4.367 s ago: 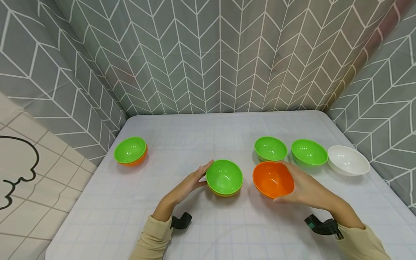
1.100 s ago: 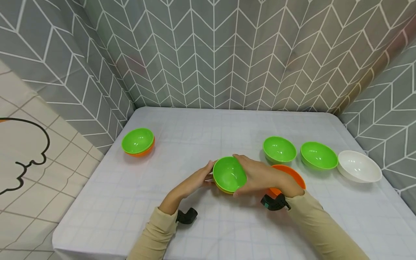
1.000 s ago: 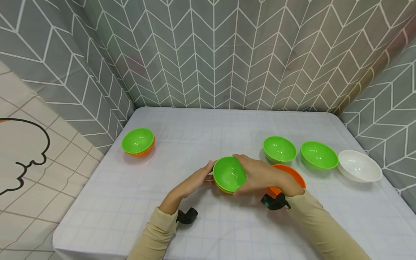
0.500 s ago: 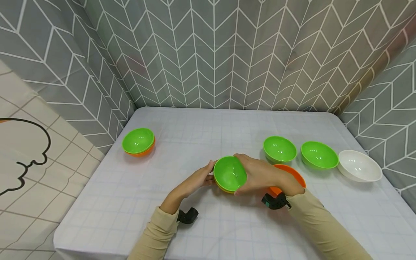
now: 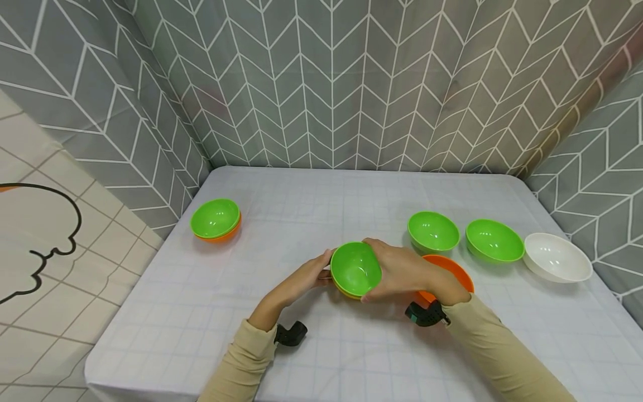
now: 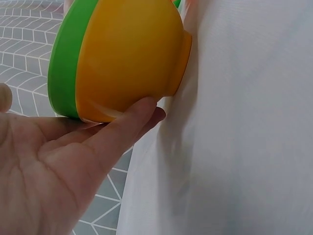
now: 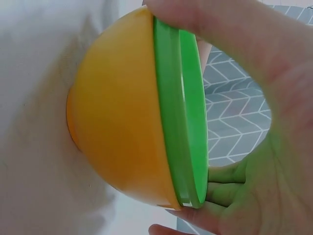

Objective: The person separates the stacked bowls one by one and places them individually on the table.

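Near the middle of the table, a green bowl point(image 5: 353, 271) sits nested inside a yellow-orange bowl point(image 6: 129, 54). My right hand point(image 5: 404, 273) spans the green bowl's rim from the right, thumb on the near side and fingers on the far side. In the right wrist view its thumb presses where the green rim meets the yellow-orange bowl point(image 7: 117, 107). From the left, my left hand point(image 5: 300, 283) touches the stack's side with extended fingers, its thumb apart from the wall in the left wrist view. An orange bowl point(image 5: 454, 269) stands partly hidden under my right wrist.
Two green bowls, one nearer the middle point(image 5: 433, 231) and one further right point(image 5: 494, 240), stand at the right beside a white bowl point(image 5: 557, 257). A green bowl point(image 5: 215, 218) nested in an orange bowl point(image 5: 232, 231) stands at the table's left edge. Patterned curtains point(image 5: 341, 89) enclose the back.
Since the earliest frame, my right hand has let go of the orange bowl, which now stands on the table, and moved left onto the green bowl. Over the last second, hands and bowls hold still.
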### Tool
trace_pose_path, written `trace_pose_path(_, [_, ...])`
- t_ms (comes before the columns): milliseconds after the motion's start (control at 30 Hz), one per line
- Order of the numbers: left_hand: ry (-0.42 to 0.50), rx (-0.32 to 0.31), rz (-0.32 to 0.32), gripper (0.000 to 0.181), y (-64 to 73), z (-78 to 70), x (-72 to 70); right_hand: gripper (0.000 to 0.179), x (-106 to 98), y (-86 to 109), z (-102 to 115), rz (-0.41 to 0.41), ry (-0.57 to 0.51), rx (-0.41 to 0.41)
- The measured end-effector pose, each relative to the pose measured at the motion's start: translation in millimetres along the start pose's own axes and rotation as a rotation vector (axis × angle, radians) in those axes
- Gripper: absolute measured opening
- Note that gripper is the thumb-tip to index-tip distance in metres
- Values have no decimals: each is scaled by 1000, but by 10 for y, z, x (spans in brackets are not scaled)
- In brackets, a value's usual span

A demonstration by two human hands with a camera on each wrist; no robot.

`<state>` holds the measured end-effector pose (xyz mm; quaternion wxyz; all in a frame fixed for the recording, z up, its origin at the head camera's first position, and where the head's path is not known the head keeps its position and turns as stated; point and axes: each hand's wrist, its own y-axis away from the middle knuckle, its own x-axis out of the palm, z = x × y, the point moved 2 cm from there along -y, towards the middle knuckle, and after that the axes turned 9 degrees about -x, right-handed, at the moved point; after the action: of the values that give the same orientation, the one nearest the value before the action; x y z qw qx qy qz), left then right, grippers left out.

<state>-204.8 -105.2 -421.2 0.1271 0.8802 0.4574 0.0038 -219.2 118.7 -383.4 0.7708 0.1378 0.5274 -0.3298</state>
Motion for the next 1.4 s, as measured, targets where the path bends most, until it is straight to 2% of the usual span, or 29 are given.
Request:
trace_pose_path(200, [-23,13,-10,63,-7,12,-18,109,-3,0,10,-25,-3,-15])
trace_pose_path(533, [-4,0,-55,60,-8,12,-9,110,20,-3,-11,-47,-4,-62])
trace_pose_path(800, [-1,-12,-71,66,-27,43,-1,111,19,-21,-19,-60,33,-91])
trace_pose_path(1167, [-6,2,-56,63,-17,12,1,114,-68,23,23,-56,-20,-53])
trace_pose_path(1400, [-34,-21,-60,62,-19,20,-10,119,-197,117,97,-45,18,-4])
